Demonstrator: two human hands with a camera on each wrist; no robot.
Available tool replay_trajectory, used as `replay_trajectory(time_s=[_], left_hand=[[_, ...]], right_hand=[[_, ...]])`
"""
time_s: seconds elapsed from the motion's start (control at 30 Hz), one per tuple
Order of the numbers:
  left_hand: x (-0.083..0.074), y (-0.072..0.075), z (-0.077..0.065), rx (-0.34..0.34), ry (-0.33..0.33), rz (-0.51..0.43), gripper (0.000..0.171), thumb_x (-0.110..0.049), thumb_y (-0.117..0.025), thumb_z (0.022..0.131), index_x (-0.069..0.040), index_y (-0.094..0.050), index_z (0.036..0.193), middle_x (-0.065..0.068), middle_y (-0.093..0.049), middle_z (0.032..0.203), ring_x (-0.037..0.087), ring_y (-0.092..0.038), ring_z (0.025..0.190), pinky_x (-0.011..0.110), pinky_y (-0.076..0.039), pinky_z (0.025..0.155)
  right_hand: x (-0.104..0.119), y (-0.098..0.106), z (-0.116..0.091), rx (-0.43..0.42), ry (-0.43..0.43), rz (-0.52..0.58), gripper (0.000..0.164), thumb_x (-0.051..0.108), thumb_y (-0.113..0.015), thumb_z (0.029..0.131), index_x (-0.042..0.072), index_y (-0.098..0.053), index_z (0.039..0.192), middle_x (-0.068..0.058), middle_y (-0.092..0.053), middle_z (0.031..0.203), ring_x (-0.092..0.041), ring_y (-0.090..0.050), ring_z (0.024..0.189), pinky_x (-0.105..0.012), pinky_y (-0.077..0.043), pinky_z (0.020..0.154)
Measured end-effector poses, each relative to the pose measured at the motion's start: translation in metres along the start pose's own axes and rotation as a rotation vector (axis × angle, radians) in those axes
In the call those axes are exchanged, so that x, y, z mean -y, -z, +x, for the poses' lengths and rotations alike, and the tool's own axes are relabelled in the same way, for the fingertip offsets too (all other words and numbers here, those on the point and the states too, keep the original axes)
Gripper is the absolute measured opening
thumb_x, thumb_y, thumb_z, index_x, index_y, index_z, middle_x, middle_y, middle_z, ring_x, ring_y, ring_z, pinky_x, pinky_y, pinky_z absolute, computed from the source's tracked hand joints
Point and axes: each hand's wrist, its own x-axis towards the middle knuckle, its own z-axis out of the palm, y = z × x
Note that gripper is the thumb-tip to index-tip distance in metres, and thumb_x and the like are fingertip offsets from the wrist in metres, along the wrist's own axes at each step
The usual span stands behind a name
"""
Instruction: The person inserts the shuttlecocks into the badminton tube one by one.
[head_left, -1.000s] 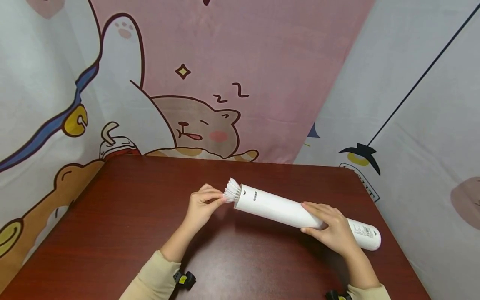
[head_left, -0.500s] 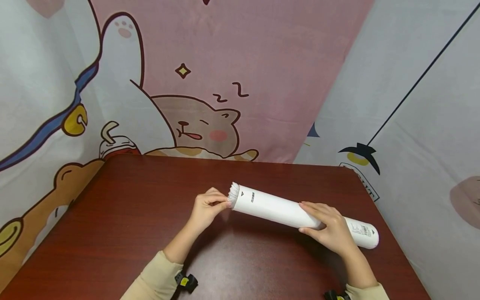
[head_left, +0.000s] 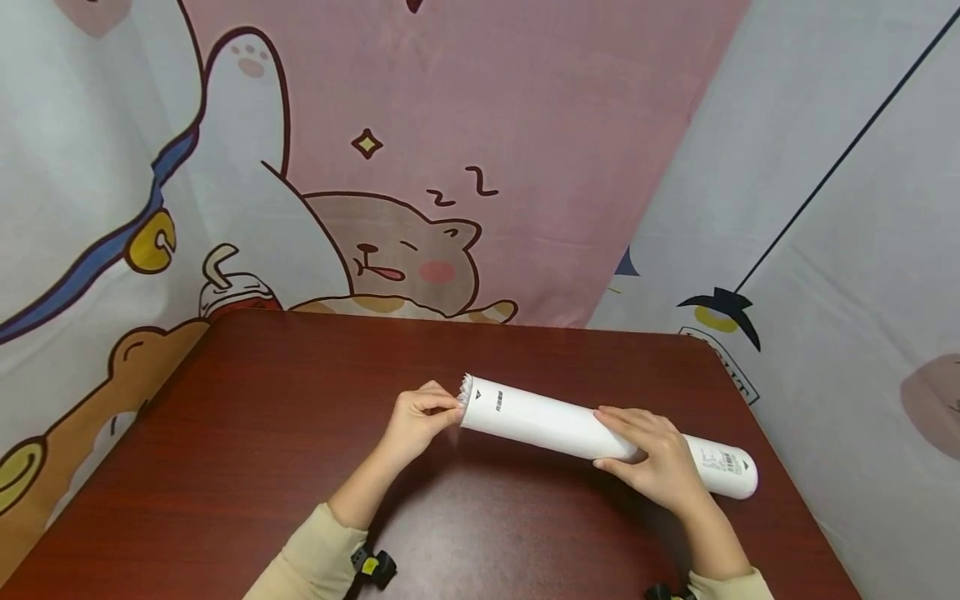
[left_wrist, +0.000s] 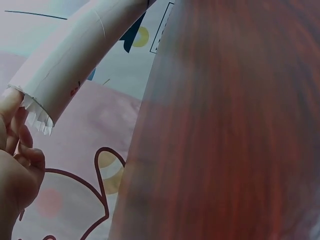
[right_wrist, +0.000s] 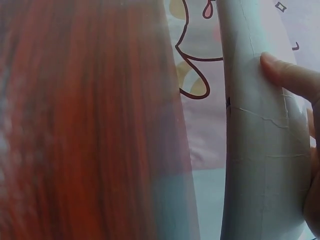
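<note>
A long white shuttlecock tube (head_left: 540, 423) lies slanted across the head view, its mouth at the left and its printed base at the right. My right hand (head_left: 654, 460) grips it past the middle, thumb on the near side, fingers over the far side. At the mouth, my left hand (head_left: 414, 423) pinches the feather edge of a white shuttlecock (left_wrist: 40, 116) between thumb and fingers. Only a short fringe of feathers sticks out of the rim; the rest is hidden inside the tube. In the right wrist view, the thumb (right_wrist: 287, 77) presses on the tube's wrinkled side.
The tube is above a dark red-brown wooden table (head_left: 247, 467). Behind it hangs a cloth backdrop (head_left: 555, 167) printed with cartoon animals. A black strapped device (head_left: 373, 567) is on the left wrist, below a beige sleeve (head_left: 311, 554).
The shuttlecock has slid deeper into the tube, from a wide fan of feathers to a short fringe. My left hand has followed it slightly rightward, and the tube's mouth has moved a little left and down.
</note>
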Motion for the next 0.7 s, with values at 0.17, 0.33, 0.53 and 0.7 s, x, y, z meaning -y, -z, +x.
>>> replay_trajectory(time_s=[0.17,0.33,0.53,0.7], left_hand=[[0.0014,-0.0004,-0.0004,0.030,0.041,-0.026,0.012,0.024,-0.068,0.070,0.015,-0.069,0.077,0.021,-0.063,0.073,0.008,-0.056,0.075,0.019,-0.048,0.064],[0.0033,0.0004,-0.0005,0.050,0.066,-0.054,0.014,0.027,-0.064,0.067,0.017,-0.068,0.077,0.024,-0.063,0.074,0.008,-0.056,0.076,0.019,-0.048,0.066],[0.0051,0.0011,-0.0004,0.076,0.086,-0.061,0.013,0.026,-0.064,0.068,0.018,-0.068,0.078,0.016,-0.067,0.074,0.010,-0.056,0.075,0.021,-0.048,0.066],[0.0056,0.0001,-0.0009,0.084,0.103,-0.071,0.012,0.024,-0.065,0.070,0.018,-0.068,0.079,0.014,-0.067,0.074,0.009,-0.056,0.074,0.021,-0.047,0.065]], right_hand=[[0.0028,0.0001,0.0016,0.009,0.003,0.001,0.066,0.035,-0.087,0.064,0.016,-0.066,0.124,-0.002,-0.064,0.122,-0.023,-0.058,0.107,-0.043,-0.039,0.085],[0.0044,-0.0003,0.0025,0.025,-0.003,0.007,0.067,0.034,-0.087,0.063,0.016,-0.066,0.124,-0.002,-0.064,0.122,-0.023,-0.057,0.108,-0.044,-0.039,0.086],[0.0038,-0.0024,0.0016,0.021,0.010,0.003,0.067,0.035,-0.087,0.063,0.017,-0.066,0.124,-0.003,-0.064,0.122,-0.025,-0.057,0.107,-0.045,-0.040,0.085],[0.0052,-0.0031,0.0014,0.024,0.000,0.006,0.067,0.035,-0.087,0.064,0.018,-0.066,0.125,-0.002,-0.064,0.122,-0.024,-0.057,0.108,-0.045,-0.039,0.087]])
